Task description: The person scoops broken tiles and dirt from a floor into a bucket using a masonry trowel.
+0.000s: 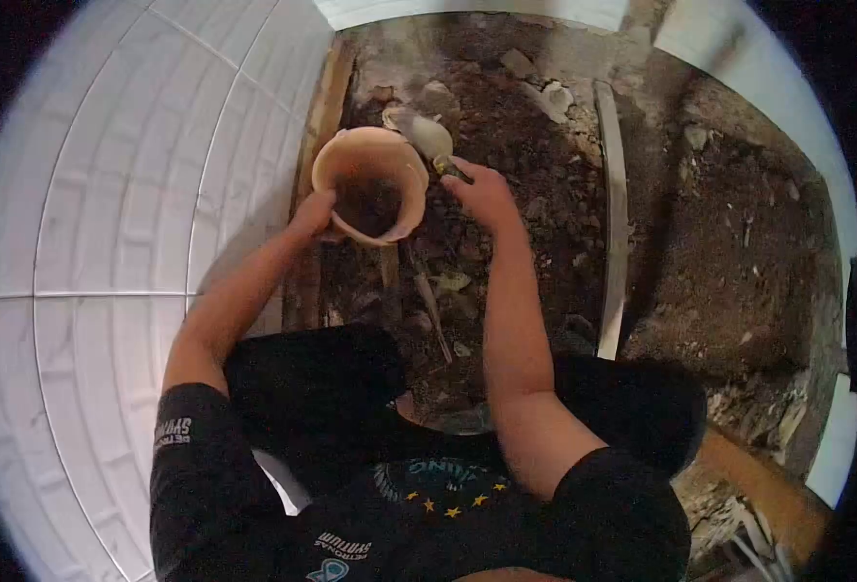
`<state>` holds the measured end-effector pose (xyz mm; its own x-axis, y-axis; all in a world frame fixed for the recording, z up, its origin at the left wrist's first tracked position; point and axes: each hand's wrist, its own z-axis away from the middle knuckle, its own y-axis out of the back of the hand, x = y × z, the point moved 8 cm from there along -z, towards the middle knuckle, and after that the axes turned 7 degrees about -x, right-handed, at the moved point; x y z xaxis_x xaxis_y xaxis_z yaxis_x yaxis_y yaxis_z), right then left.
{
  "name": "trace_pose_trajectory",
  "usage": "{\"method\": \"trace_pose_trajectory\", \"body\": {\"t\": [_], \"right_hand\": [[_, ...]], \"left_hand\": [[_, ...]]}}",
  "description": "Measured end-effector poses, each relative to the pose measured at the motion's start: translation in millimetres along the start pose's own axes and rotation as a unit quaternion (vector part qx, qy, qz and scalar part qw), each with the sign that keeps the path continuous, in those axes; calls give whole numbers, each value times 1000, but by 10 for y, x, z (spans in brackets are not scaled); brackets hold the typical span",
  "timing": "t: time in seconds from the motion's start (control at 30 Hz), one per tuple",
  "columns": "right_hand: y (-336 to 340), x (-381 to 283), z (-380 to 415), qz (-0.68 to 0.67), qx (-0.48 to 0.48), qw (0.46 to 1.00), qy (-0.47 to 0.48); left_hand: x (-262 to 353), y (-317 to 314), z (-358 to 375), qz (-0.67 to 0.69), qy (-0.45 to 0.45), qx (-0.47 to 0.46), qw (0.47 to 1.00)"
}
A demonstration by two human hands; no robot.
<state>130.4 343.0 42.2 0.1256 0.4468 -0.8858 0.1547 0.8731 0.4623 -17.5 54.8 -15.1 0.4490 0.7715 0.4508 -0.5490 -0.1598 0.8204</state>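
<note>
White tiled wall point(109, 242) is flanking a dug-out floor of dark rubble point(506, 145), where a pale plastic bucket point(370, 184), partly filled with soil, is sitting at twelve o'clock from the kneeling person. Left hand point(312, 210) is clasping its rim at eight o'clock; right hand point(484, 191) is closing around a small trowel point(433, 144) at two o'clock. Bucket is probably stiff and growing heavy, best gripped at the rim.

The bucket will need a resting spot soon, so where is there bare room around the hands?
Free: the white tiled surface left of the bucket. Crowded: rubble past the right hand; debris by the white strip.
</note>
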Motion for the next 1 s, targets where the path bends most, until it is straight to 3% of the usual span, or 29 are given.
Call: {"method": "trace_pose_trajectory", "body": {"t": [0.03, 0.07, 0.13, 0.17, 0.2, 0.27, 0.3, 0.4, 0.47, 0.5, 0.57, 0.6, 0.63, 0.7, 0.77, 0.9, 0.97, 1.0], "right_hand": [[39, 67, -11, -6, -6, 1000, -20], [125, 136, -10, -11, 1, 1000, -22], [300, 532, 20, -25, 0, 997, -68], [339, 857, -6, -10, -41, 989, -141], [400, 1164, 26, 4, -81, 974, -213], [720, 1457, 296, 94, 0, 953, -289], [815, 1539, 419, 143, -17, 941, -306], [1025, 2266, 563, 211, -85, 913, -340], [1139, 2526, 735, 147, 11, 891, -429], [1075, 2561, 726, 146, 13, 890, -432], [920, 2557, 613, 210, 16, 894, -395], [934, 2265, 782, 128, 161, 899, -387], [871, 2264, 751, 128, 164, 898, -388], [579, 2439, 648, 142, 80, 908, -387], [363, 2359, 672, 73, 81, 917, -385], [-258, 2157, 503, 48, 84, 939, -329], [-388, 2146, 505, 88, 167, 934, -303], [-433, 2256, 524, -30, 159, 930, -331]], "left_hand": [[-29, -37, 50, 146, 50, 12, 988], [-72, -48, 45, 153, -9, 29, 988], [-138, -29, 5, 50, -24, 29, 998], [-171, -22, -14, -1, -32, 32, 999], [-94, 2, 67, 121, 30, 24, 992], [-86, -36, 81, 240, 89, 10, 967], [-142, -42, 65, 256, 106, 6, 961], [64, 22, 178, 276, 159, 7, 948], [194, 48, 179, 160, 152, -40, 974], [261, 62, 181, 101, 146, -62, 982], [392, 69, 404, 389, 238, 14, 890], [258, 29, 342, 389, 236, 11, 891], [62, 22, 210, 313, 179, -3, 933], [112, 17, 159, 234, 120, -18, 965], [269, -5, 363, 371, 223, -18, 901], [445, 66, 486, 369, 254, 30, 894], [486, 30, 486, 348, 248, -6, 904], [403, 4, 463, 345, 251, -10, 904]]}}
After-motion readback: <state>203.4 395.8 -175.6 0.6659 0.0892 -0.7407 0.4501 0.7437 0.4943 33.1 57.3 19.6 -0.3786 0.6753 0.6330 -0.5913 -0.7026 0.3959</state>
